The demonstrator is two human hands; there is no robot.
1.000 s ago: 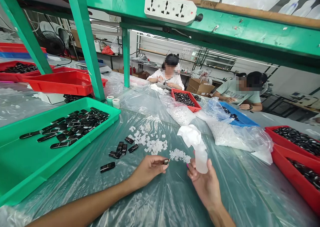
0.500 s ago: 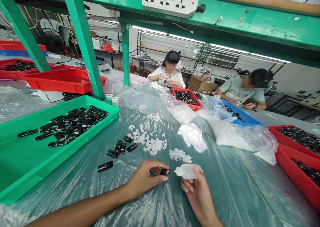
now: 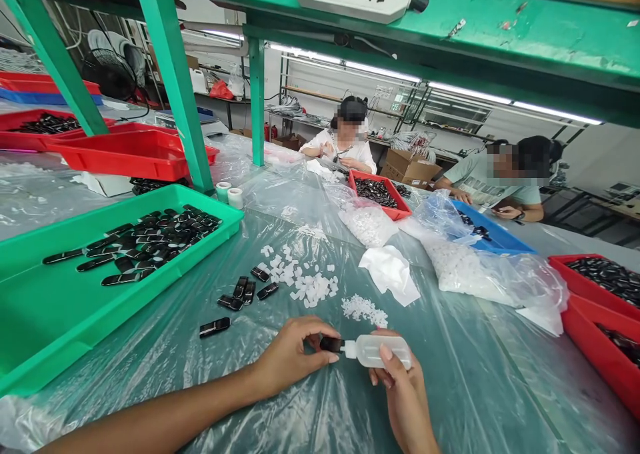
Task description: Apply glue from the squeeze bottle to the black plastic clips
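My left hand (image 3: 295, 355) pinches a small glossy black plastic piece (image 3: 331, 345) between thumb and fingers. Gripped in my right hand (image 3: 400, 381) is a translucent squeeze bottle (image 3: 383, 352), held sideways with its nozzle pointing left. The nozzle tip meets the right end of the black piece; whether anything flows out cannot be seen. Beyond my hands lies a pile of tiny clear bits (image 3: 364, 311), and left of it are flat white pieces (image 3: 313, 286). Several black pieces (image 3: 243, 291) rest on the plastic-covered table, one (image 3: 215, 327) apart from the others.
A green tray (image 3: 60, 354) with many black pieces stands at left. Red bins (image 3: 600, 334) line the right edge. A crumpled white cloth (image 3: 390, 274) and a bag of white bits (image 3: 465, 267) lie ahead. Two people sit across the table. A green shelf beam (image 3: 500, 34) spans overhead.
The bottle's nozzle has moved left and now touches the black piece; before, a small gap lay between them. The bottle has also levelled and turned slightly. The view has shifted a little.
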